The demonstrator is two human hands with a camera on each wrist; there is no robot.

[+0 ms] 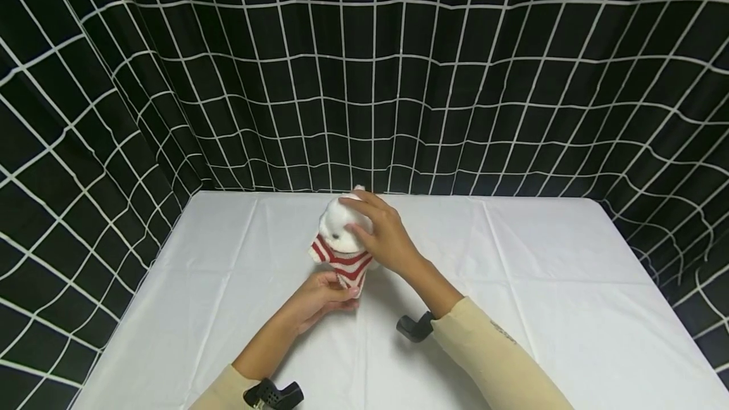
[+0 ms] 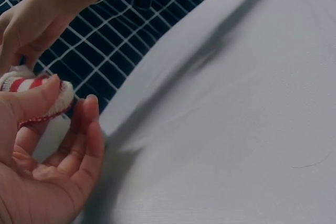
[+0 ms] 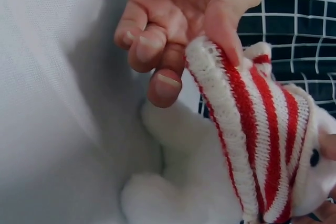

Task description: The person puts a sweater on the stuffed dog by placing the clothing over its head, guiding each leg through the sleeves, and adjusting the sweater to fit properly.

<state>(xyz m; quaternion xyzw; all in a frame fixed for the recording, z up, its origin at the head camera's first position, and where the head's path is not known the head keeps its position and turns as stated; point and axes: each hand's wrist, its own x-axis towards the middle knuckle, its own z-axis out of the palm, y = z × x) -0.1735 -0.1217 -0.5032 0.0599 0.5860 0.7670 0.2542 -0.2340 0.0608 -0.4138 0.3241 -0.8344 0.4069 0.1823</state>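
Observation:
A white plush toy (image 1: 337, 220) in a red-and-white striped knit sweater (image 1: 348, 264) is held over the middle of the table. My right hand (image 1: 387, 233) grips its round head from the right side, fingers over the top and thumb near the dark eye. Lower down, my left hand (image 1: 319, 301) pinches the sweater's white ribbed hem between thumb and fingers. The right wrist view shows that hem (image 3: 223, 114) drawn away from the body, with the toy's plump white legs (image 3: 168, 182) below it. In the left wrist view, the toy's head is hidden.
A white cloth (image 1: 239, 309) with fold creases covers the table. Black curtains (image 1: 387, 81) with a white grid hang behind and along both sides. Dark wrist cameras (image 1: 416, 328) sit on both forearms, over beige sleeves (image 1: 495, 359).

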